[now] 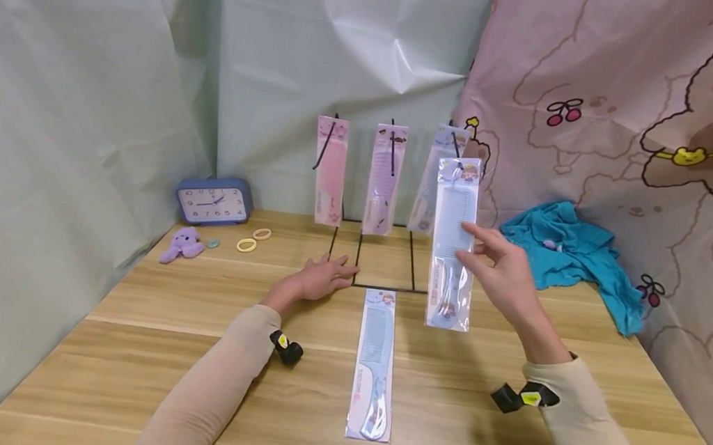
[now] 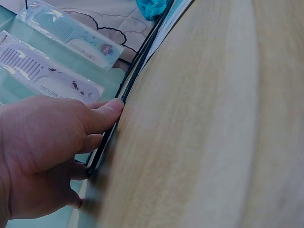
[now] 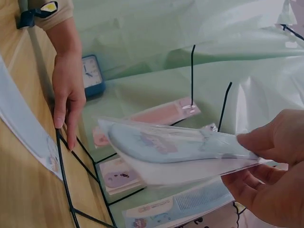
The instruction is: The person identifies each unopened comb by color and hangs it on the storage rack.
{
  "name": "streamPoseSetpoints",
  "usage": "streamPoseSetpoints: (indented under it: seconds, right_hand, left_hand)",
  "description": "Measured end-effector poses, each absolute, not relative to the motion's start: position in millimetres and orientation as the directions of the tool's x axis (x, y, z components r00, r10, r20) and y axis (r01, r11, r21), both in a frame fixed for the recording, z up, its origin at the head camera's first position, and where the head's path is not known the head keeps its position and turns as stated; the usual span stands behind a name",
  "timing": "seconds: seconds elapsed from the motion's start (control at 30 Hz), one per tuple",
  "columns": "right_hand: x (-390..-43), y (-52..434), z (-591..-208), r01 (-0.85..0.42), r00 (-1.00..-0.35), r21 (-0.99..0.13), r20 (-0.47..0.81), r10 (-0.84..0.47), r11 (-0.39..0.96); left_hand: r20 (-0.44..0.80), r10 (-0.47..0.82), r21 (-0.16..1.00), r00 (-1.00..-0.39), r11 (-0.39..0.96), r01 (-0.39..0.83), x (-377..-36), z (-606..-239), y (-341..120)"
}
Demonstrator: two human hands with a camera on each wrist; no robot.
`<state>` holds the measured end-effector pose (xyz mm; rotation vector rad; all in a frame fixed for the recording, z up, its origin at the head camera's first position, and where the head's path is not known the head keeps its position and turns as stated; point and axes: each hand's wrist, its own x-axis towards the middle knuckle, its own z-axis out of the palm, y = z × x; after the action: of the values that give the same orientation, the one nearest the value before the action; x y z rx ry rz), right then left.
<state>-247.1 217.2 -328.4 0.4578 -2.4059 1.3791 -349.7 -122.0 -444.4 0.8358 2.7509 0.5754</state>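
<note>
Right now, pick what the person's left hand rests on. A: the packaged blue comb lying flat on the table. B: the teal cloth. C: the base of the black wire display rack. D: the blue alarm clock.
C: the left hand lies flat on the wooden table with its fingers on the base of the black wire display rack, apart from the other things.

Package print too small to read — held comb's teeth behind the fingers.

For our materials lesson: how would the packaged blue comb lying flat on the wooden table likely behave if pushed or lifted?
The blue plastic comb in its glossy clear sleeve lies flat, so it would probably slide, not roll. It looks thin, so probably light. The glossy sleeve may feel slippery.
</note>
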Motion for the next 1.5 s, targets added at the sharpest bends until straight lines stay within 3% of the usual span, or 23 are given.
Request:
streamPoseSetpoints:
  seconds: [0.27, 0.57, 1.07, 1.5]
  right_hand:
    - [-305, 209, -327, -0.343, -0.931, -0.814, 0.361, -0.053, 0.469]
    - [-356, 208, -326, -0.356, -0.928, -0.810, 0.367, -0.072, 0.466]
    - [-375, 205, -324, -0.310, -0.940, -0.780, 0.336, -0.052, 0.543]
    - [-378, 210, -336, -0.323, -0.941, -0.792, 0.326, -0.089, 0.518]
  left_hand:
    - [-0.107, 0.565, 0.435, -0.818, 0.766, 0.473, -348, -452, -122]
    - [-0.103, 0.559, 0.443, -0.823, 0.767, 0.465, -347, -450, -124]
    - [-0.091, 0.559, 0.439, -0.824, 0.765, 0.471, -350, -448, -123]
    - [-0.091, 0.558, 0.438, -0.825, 0.766, 0.470, -350, -446, -123]
